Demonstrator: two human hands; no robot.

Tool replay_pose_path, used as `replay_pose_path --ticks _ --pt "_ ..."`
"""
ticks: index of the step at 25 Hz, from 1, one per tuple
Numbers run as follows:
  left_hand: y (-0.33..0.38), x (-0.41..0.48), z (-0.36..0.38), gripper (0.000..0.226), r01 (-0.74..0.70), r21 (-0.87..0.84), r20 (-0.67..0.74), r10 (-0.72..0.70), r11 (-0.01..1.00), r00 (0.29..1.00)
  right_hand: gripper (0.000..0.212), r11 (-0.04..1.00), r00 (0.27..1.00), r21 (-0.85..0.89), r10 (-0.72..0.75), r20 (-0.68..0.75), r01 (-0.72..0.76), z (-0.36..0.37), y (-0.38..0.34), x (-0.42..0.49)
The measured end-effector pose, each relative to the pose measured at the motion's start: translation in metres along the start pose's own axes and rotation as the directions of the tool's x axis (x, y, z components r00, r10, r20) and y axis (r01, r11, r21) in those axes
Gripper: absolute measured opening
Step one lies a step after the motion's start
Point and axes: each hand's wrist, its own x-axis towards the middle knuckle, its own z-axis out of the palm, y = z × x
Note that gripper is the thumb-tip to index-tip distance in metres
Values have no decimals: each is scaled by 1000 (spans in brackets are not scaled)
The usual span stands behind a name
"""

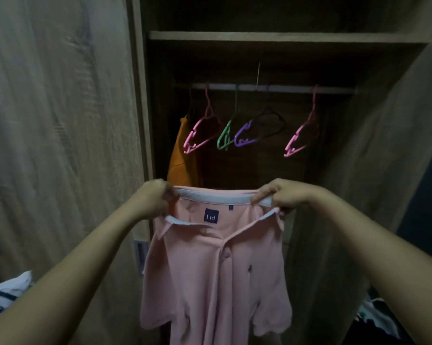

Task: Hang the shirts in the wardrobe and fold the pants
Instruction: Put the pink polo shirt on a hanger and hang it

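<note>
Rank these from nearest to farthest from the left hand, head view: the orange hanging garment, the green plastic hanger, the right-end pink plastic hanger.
1. Orange hanging garment, at the left end of the rail, just above the left hand.
2. Green plastic hanger, mid-rail.
3. Right-end pink plastic hanger, far right of the rail.

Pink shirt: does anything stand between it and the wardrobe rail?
Nothing visible does. The wardrobe is open before the pink shirt; its rail carries bare hangers. An orange garment hangs at the left end only.
</note>
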Motion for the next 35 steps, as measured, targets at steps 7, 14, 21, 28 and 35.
replay_pose_path --ticks 7,14,21,28,35 --pt "33 56 -28 27 -84 -252 -252 18 964 968 31 967 986 215 -117 -115 140 -20 -25 18" --pt "64 173 -28 44 -21 -135 -493 -49 991 869 33 971 963 103 -195 -186 217 -43 -33 29" --pt "76 228 -2 31 221 41 -371 -190 975 909 37 979 954 -32 -203 -223 201 -65 -16 49" --pt "94 207 -8 28 171 -171 -530 -237 970 814 43 980 951 -116 -185 -250 160 -55 -7 45" --pt "44 81 -11 22 224 72 -563 -146 972 814 36 989 968 -97 -134 -213 116 -6 -26 41"
